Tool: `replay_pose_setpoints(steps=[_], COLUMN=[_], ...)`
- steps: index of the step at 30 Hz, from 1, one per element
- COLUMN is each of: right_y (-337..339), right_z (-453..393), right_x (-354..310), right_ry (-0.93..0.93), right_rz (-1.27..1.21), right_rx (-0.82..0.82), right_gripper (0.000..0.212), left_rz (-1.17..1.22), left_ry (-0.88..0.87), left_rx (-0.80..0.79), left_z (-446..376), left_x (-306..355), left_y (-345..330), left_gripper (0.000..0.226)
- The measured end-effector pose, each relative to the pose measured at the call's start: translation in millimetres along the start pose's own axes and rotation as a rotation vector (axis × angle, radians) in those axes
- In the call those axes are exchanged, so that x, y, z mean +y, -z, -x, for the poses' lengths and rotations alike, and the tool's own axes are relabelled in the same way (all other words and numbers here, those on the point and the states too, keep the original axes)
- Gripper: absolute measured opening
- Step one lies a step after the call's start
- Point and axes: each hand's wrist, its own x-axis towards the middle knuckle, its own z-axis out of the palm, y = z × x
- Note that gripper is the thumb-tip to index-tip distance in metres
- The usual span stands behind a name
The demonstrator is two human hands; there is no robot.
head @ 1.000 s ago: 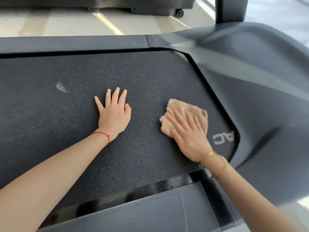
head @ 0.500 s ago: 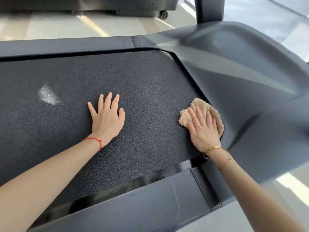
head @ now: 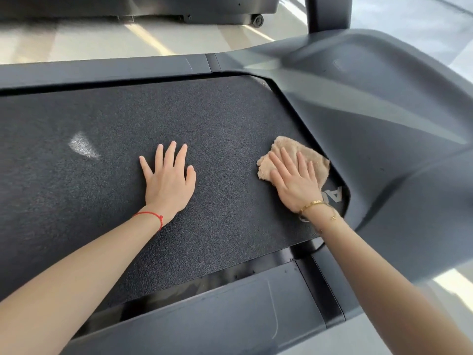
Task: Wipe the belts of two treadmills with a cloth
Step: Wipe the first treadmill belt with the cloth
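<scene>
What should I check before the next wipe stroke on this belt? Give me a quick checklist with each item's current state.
1. Cloth under right hand, flat fingers pressing it: ok.
2. Cloth lies on the belt, beside the motor cover: ok.
3. Left hand flat on the belt, bracing: ok.
4. Belt left of the cloth free of objects: ok.
5. Pale patch is dirt or glare: cannot tell.
6. Belt stopped: cannot tell.

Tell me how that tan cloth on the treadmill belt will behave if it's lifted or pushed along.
The cloth looks fluffy and crumpled, so it would probably hang limp and feel light when lifted. Under the flat right hand it likely drags rather than glides, since the belt is grainy. Its loose edges may bunch or fold.
</scene>
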Motion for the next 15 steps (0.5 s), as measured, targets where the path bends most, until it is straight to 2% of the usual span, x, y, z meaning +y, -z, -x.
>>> replay_pose_setpoints(steps=[2,7,10,12,15], right_y=[-3,-21,-24,-18,-9], right_z=[3,65,85,74,33], right_x=[-10,-38,-41,-32,-18], right_ry=[0.046,0.439,0.583,0.583,0.438], right_rz=[-0.003,0.067,0.046,0.046,0.065], right_rx=[-0.015,-0.067,-0.092,-0.084,-0.054], right_gripper=[0.051,0.051,0.051,0.051,0.052], left_rz=[0.003,-0.003,0.007,0.014,0.020], left_ry=[0.005,0.001,0.002,0.003,-0.001], left_rx=[-0.001,0.009,0.012,0.015,0.023], left_z=[0,-1,-1,-1,-1], left_x=[0,0,-2,-2,-2], left_y=[0,-3,-3,-3,-4], left_gripper=[0.057,0.057,0.056,0.056,0.055])
